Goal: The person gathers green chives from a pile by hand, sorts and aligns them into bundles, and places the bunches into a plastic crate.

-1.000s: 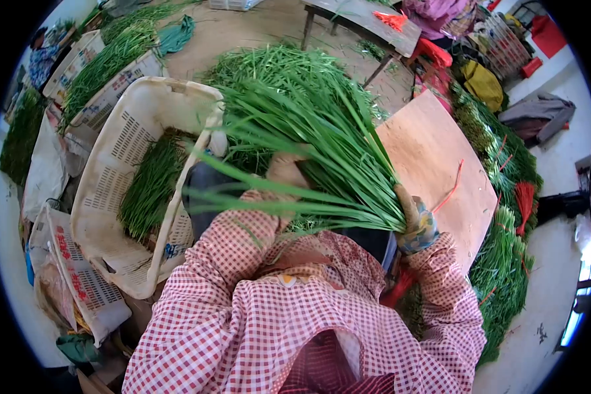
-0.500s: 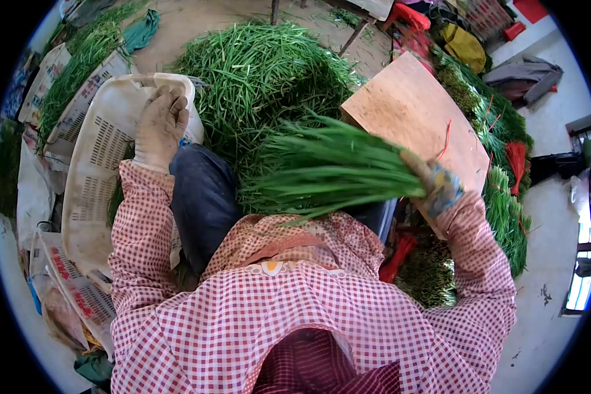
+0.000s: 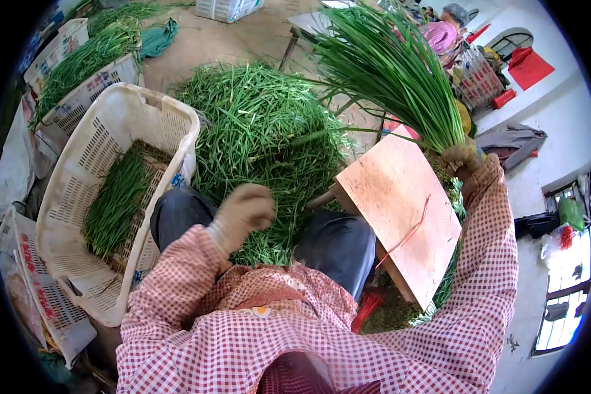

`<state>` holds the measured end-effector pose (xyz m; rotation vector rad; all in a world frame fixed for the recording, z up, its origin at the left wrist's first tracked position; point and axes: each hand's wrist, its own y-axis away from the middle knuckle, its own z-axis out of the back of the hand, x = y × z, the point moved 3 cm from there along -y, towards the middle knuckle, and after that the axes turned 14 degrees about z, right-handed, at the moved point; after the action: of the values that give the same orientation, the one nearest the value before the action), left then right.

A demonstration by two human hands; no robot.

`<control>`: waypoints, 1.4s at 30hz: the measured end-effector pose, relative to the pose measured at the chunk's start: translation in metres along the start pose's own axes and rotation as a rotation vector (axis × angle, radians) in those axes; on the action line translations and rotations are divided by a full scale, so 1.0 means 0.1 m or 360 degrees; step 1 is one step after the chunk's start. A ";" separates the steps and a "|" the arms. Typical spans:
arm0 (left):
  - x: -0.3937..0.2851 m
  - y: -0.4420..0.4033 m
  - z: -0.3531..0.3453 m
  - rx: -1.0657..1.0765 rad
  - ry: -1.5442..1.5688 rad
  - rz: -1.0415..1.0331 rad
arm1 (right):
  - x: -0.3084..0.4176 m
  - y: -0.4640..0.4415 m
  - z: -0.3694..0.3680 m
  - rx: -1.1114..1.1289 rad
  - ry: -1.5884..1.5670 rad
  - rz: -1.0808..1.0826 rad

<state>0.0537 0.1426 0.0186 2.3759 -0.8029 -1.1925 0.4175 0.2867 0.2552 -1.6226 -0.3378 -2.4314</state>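
Raised at the upper right, my right hand (image 3: pixel 463 159) grips the base of a bunch of long green leaves (image 3: pixel 400 79), whose tips fan up and to the left. My left hand (image 3: pixel 246 213), gloved and slightly blurred, hangs above my lap with its fingers curled; nothing shows in it. Beyond my knees lies a big heap of loose green leaves (image 3: pixel 256 125). A tilted wooden board (image 3: pixel 404 210) stands to the right of my legs, with a red tie (image 3: pixel 414 231) across it.
On the left is a white crate (image 3: pixel 52 217) with some greens (image 3: pixel 118 203) inside. More filled crates (image 3: pixel 85 92) stand behind it. A low table (image 3: pixel 308 23) is at the top. Another person (image 3: pixel 443 33) is at the upper right.
The bunch in my right hand has risen from above my lap to the upper right, leaves now upward. My left hand has moved from the crate's rim to over my lap.
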 end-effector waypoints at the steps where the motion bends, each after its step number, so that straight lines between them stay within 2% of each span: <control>1: 0.04 -0.05 -0.21 0.0247 -0.0161 0.0080 | -0.04 0.04 -0.01 0.0003 -0.0060 -0.0014; 4: 0.22 -0.26 -0.87 0.0932 -0.0396 0.0271 | -0.15 0.24 -0.24 -0.0055 -0.0080 -0.0077; 6: 0.32 -0.42 -1.31 0.1100 -0.0161 0.0370 | -0.61 0.27 -0.21 0.0065 -0.0494 -0.0290; 7: 0.37 -0.54 -1.42 0.1107 -0.0179 0.0396 | -0.54 0.38 -0.38 0.0155 -0.0188 -0.0297; 8: 0.39 -0.70 -1.53 0.1124 0.0113 0.0318 | -0.48 0.52 -0.61 0.0239 0.0115 -0.0316; 9: 0.40 -0.83 -1.61 0.1129 0.0405 0.0248 | -0.68 0.65 -0.66 0.0248 -0.0036 -0.0193; 10: 0.35 -0.93 -1.59 0.1170 0.0472 0.0279 | -0.88 0.76 -0.69 0.0253 -0.0190 -0.0069; 11: 0.26 -0.95 -1.62 0.1141 0.0621 0.0222 | -0.85 0.88 -0.72 0.0331 0.0042 -0.0225; 13: 0.21 -1.05 -1.63 0.1075 0.0770 0.0201 | -0.78 1.02 -0.80 0.0347 0.0234 -0.0277; 15: 0.25 -1.22 -1.70 0.1026 0.0751 0.0180 | -1.01 1.07 -0.64 0.0302 0.0202 -0.0354; 17: 0.23 -1.41 -1.90 0.0955 0.0728 0.0224 | -1.42 1.10 -0.24 0.0357 0.0553 -0.0341; 18: 0.22 -1.52 -2.02 0.0882 0.0737 0.0239 | -1.53 1.12 -0.03 0.0284 0.0539 -0.0400; 19: 0.13 -1.59 -2.17 0.1056 0.0815 0.0234 | -1.65 1.11 0.20 0.0199 0.0769 0.0006; 20: -0.02 -1.66 -2.36 0.1025 0.0890 0.0234 | -1.71 1.14 0.42 0.0114 0.1003 0.0408; 21: -0.17 -1.70 -2.46 0.1016 0.0891 0.0270 | -1.76 1.14 0.65 0.0043 0.0948 0.0285; 22: -0.28 -1.70 -2.56 0.0807 0.0853 0.0197 | -1.77 1.15 0.84 -0.0026 0.0891 0.0166; 23: -0.40 -1.77 -2.60 0.0772 0.0821 0.0117 | -1.64 1.16 0.91 -0.0082 0.1119 0.0203; 24: -0.50 -1.81 -2.61 0.0737 0.0779 0.0118 | -1.65 1.22 0.99 -0.0192 0.1384 0.0548; 26: -0.66 -1.95 -2.50 0.0769 0.0392 -0.0180 | -1.86 1.32 1.16 -0.0220 0.1422 0.0080; 28: -0.74 -1.83 -2.39 0.0290 0.0347 -0.0068 | -2.71 1.57 1.38 -0.0353 0.1491 0.0660; 30: -0.79 -1.85 -2.12 0.0182 0.0118 -0.0154 | -3.00 1.87 1.29 -0.0215 0.1711 0.0100; 32: -0.80 -1.93 -1.83 -0.0109 -0.0218 -0.0213 | -3.13 2.08 1.04 -0.0224 0.1673 -0.0238; 33: -0.75 -1.89 -1.85 -0.0109 -0.0230 -0.0210 | -3.12 2.11 0.94 -0.0323 0.1693 -0.0324; 35: -0.66 -1.75 -1.90 -0.0363 -0.0710 -0.0630 | -3.07 2.08 0.91 -0.0330 0.1658 -0.0384; 36: -0.50 -1.66 -2.06 -0.0138 -0.0721 -0.0796 | -3.05 2.08 0.92 -0.0332 0.1636 -0.0442; 37: -0.29 -1.54 -2.26 0.0090 -0.0726 -0.0959 | -3.03 2.09 0.93 -0.0286 0.1578 -0.0323; 38: -0.04 -1.45 -2.41 0.0417 -0.0978 -0.0876 | -3.32 2.10 1.06 -0.0286 0.1573 -0.0324; 39: 0.20 -1.29 -2.56 0.0537 -0.1543 -0.1002 | -3.88 2.12 1.24 -0.0269 0.1195 -0.0326; 40: 0.42 -1.18 -2.71 0.0769 -0.1940 -0.1258 | -3.40 2.09 1.14 -0.0115 0.1337 -0.0475; 41: 0.66 -1.12 -2.81 0.0969 -0.2119 -0.1206 | -2.83 2.05 1.00 0.0058 0.1477 -0.0611; 42: 0.89 -1.07 -2.87 0.1167 -0.2294 -0.1139 | -2.60 1.98 0.96 0.0059 0.1480 -0.0613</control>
<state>0.3652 0.1879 0.0723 1.9261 -0.7749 -3.5494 0.6572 0.1366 0.0662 -0.2882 -0.5404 -3.0896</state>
